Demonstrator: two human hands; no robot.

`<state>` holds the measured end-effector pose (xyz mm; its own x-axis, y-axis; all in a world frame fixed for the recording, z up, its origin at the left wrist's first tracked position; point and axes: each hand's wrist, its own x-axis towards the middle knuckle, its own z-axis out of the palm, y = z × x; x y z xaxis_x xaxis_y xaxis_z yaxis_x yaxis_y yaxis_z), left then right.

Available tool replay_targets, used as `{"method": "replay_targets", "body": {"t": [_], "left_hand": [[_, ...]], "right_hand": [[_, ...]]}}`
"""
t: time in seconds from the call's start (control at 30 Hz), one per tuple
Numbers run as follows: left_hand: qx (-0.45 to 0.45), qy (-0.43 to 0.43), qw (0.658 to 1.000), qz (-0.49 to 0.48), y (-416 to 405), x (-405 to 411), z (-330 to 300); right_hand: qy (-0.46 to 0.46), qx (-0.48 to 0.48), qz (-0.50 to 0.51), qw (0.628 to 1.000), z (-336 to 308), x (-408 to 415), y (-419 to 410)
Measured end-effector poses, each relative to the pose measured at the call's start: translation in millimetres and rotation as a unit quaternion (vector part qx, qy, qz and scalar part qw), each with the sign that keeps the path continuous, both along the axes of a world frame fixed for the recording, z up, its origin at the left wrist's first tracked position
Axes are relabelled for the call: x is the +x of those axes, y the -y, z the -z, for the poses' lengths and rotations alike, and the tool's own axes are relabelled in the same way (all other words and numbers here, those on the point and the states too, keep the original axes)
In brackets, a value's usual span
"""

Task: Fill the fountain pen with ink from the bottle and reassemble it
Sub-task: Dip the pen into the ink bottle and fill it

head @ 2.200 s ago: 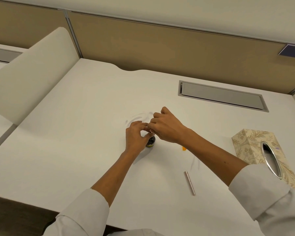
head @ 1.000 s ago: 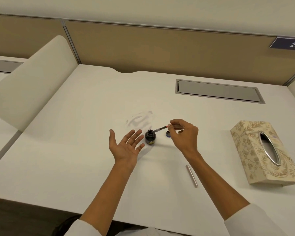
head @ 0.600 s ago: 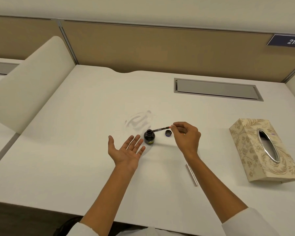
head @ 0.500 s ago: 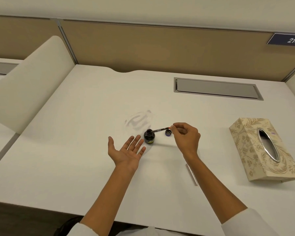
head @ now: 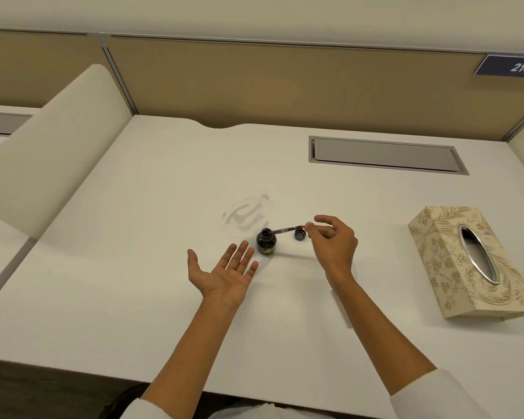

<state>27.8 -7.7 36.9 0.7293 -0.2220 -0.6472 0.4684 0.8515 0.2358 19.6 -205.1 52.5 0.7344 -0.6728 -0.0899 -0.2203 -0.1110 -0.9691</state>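
1. The white desk (head: 133, 237) fills the view, with a patterned tissue box (head: 466, 261) well off to the right.
2. The left hand (head: 224, 273) lies spread, palm up, holding nothing, its fingertips just beside the ink bottle (head: 266, 241).
3. The right hand (head: 333, 243) pinches the pen section (head: 286, 229) by its rear end.
4. The pen's long axis runs leftward, tip at the bottle's open mouth.
5. The bottle cap (head: 300, 234) lies under it; the barrel (head: 341, 309) peeks out by the right forearm.

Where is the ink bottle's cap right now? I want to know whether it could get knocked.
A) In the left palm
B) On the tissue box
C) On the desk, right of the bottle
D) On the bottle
C: the cap lies on the desk just right of the open ink bottle, under the right hand's fingertips.
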Motion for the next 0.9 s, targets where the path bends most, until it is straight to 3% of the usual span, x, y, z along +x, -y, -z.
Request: {"method": "replay_targets", "body": {"t": [0.27, 0.63, 0.8, 0.9], "left_hand": [[-0.014, 0.008, 1.000, 0.002, 1.0, 0.1, -0.2], [-0.018, 0.012, 0.999, 0.025, 5.2, 2.3, 5.6], [0.023, 0.013, 0.997, 0.071, 7.7, 3.2, 3.6], [0.090, 0.023, 0.987, 0.128, 17.2, 2.0, 0.1]], "right_hand": [[0.000, -0.022, 0.002, 1.000, 1.7, -0.2, 1.4], [-0.034, 0.042, 0.009, 0.998, 2.9, 1.6, 6.5], [-0.033, 0.141, 0.036, 0.989, -2.4, -2.2, 11.4], [-0.033, 0.254, 0.059, 0.965, -6.1, -9.9, 9.0]]}}
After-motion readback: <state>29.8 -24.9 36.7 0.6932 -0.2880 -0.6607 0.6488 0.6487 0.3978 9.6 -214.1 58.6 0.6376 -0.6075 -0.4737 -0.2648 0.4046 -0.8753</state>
